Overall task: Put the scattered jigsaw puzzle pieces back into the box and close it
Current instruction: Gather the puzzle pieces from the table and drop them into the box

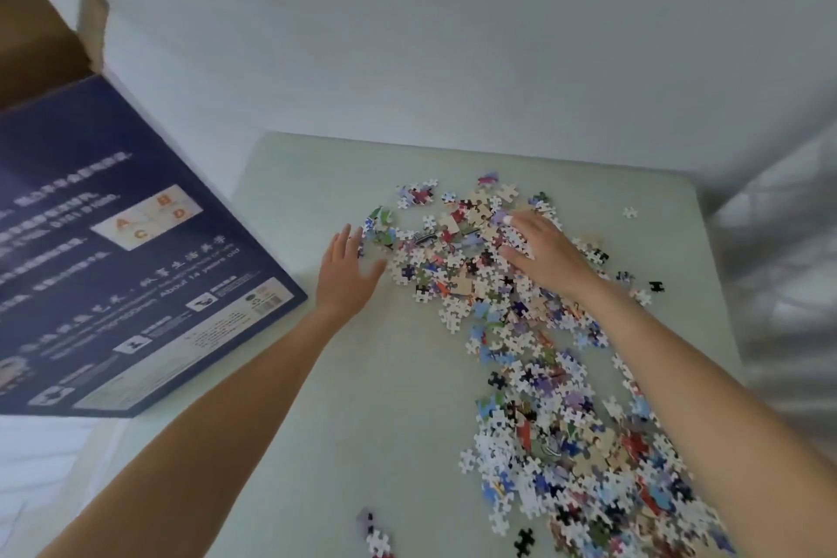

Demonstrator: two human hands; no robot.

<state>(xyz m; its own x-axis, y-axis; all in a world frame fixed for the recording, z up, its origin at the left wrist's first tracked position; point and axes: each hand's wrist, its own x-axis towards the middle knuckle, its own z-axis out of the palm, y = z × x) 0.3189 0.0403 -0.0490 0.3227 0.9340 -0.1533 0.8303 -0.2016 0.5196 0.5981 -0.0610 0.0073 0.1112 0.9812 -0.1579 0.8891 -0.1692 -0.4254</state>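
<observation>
A pale green table (344, 376) with a smooth matte top and rounded far corners fills the middle and lower part of the frame. Across its right half lies a long, loose drift of puzzle pieces (534, 376), small flat cardboard shapes with knobs and notches, many white-backed, others blue, red, tan or black. The drift runs from the frame's centre down to the lower right corner, with a few strays near the bottom edge and at the far right.

The left hand (346, 272) lies flat at the centre of the frame, fingers straight and spread, grasping nothing, its fingertips just beside the pile's left edge. The right hand (543, 251) rests palm down on the upper end of the pile, fingers loosely extended over the pieces; whether any are caught beneath it cannot be told.

At the left of the frame stands the box (136, 240), dark blue glossy card printed with white text, tilted, its brown inner flap showing at the upper left.
</observation>
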